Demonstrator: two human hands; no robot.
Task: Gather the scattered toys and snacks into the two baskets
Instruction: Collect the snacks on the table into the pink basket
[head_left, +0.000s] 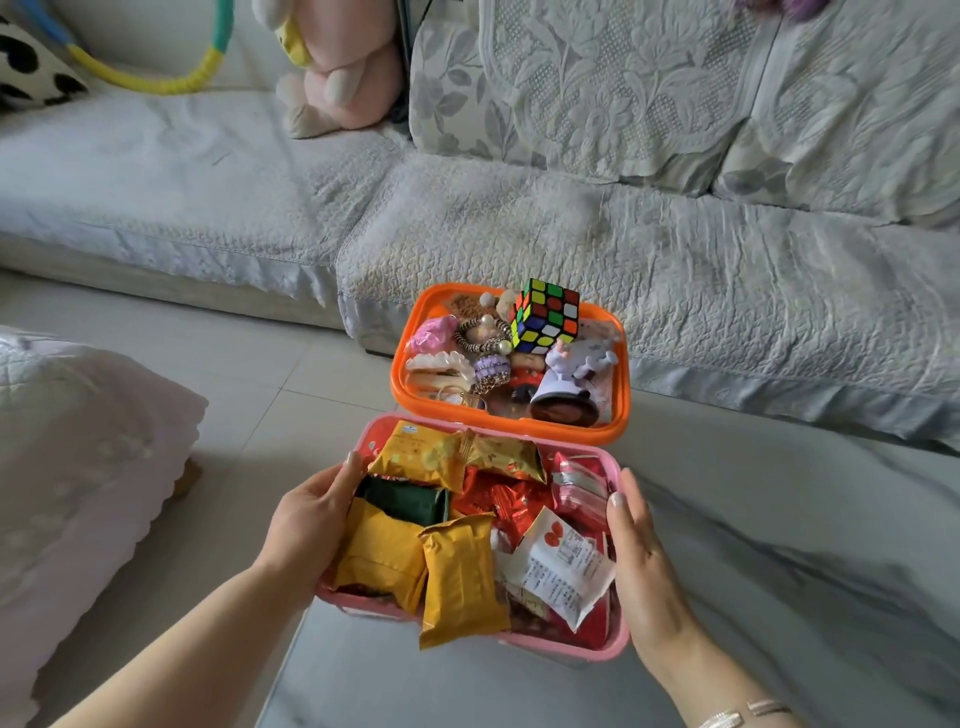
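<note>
1. The left hand (311, 512) and right hand (636, 545) clasped opposite sides of the pink basket (571, 644), lower centre.
2. Its long axis ran up-frame, far end touching the orange basket (402, 384).

Pale tiled floor (270, 384), grey quilted sofa (519, 223), possibly a pink-covered cushion (78, 467), daylight

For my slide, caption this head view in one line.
Both hands, left hand and right hand, grip the pink snack basket beside the orange toy basket.
</note>
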